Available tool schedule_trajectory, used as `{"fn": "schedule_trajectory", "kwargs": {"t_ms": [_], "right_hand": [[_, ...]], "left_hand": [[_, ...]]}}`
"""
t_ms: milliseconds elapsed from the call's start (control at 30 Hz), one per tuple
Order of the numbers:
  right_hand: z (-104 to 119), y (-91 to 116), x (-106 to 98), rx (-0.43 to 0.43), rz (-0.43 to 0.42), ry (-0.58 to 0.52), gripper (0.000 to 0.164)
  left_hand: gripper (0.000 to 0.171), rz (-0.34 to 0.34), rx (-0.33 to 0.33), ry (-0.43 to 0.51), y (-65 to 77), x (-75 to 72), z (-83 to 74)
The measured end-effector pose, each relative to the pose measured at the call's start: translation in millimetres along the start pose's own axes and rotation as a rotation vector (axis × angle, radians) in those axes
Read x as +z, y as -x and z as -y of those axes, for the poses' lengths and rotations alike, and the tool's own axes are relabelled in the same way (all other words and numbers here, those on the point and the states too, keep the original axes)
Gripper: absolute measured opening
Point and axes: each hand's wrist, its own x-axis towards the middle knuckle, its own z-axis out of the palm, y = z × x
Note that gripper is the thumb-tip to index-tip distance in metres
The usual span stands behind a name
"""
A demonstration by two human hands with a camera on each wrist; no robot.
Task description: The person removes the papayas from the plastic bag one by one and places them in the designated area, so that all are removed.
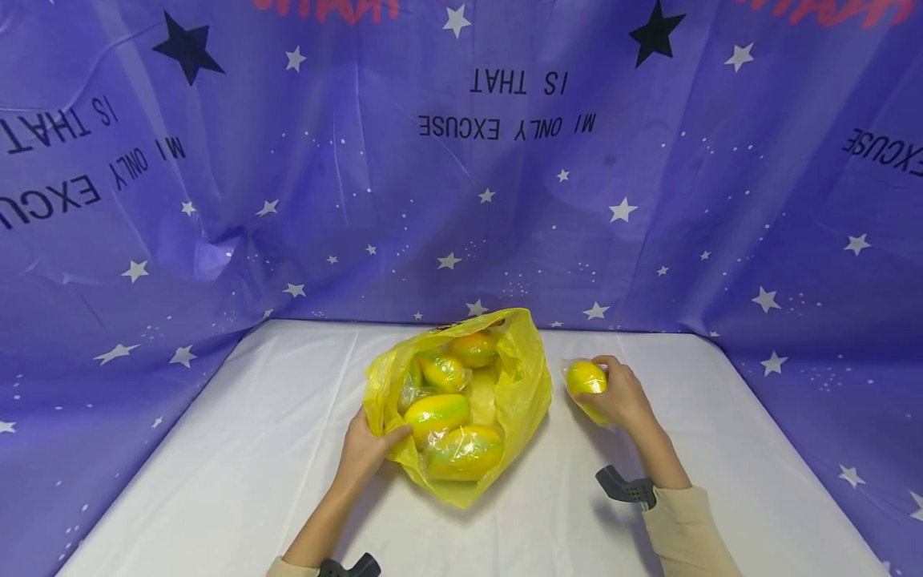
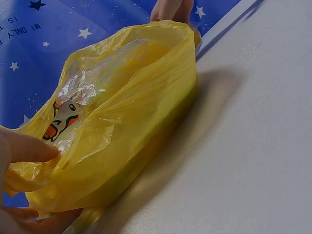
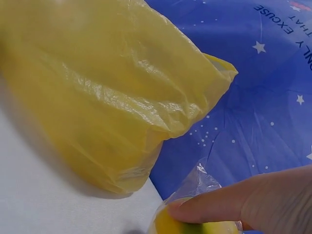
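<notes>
Head view: a purple star-printed cloth (image 1: 404,216) fills the upper frame behind the white desk (image 1: 288,449), where a yellow bag (image 1: 530,393) sits at lower centre. The left hand (image 1: 366,445) pinches its rim at the bag's lower left, probably to steady it and keep its mouth wide. Wrapped yellow-green fruits (image 1: 437,413) lie inside, just beyond that thumb. At right of centre, apart from the bag, the right hand (image 1: 626,398) has its grip around one wrapped fruit (image 1: 586,378), whose rounded end shows between thumb and fingers, seemingly clasped sideways against slipping film.
</notes>
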Motion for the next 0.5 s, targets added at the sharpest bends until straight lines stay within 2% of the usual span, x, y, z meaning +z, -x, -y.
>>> {"fn": "schedule_trajectory", "kwargs": {"t_ms": [333,500], "right_hand": [[-1.3,0.3,4.4,0.030,0.010,0.005,0.071],[-0.2,0.0,5.5,0.038,0.012,0.024,0.075]], "left_hand": [[0.060,-0.002,-0.001,-0.015,0.0,0.3,-1.4],[0.059,-0.023,0.063,-0.025,0.9,0.8,-1.0]]}}
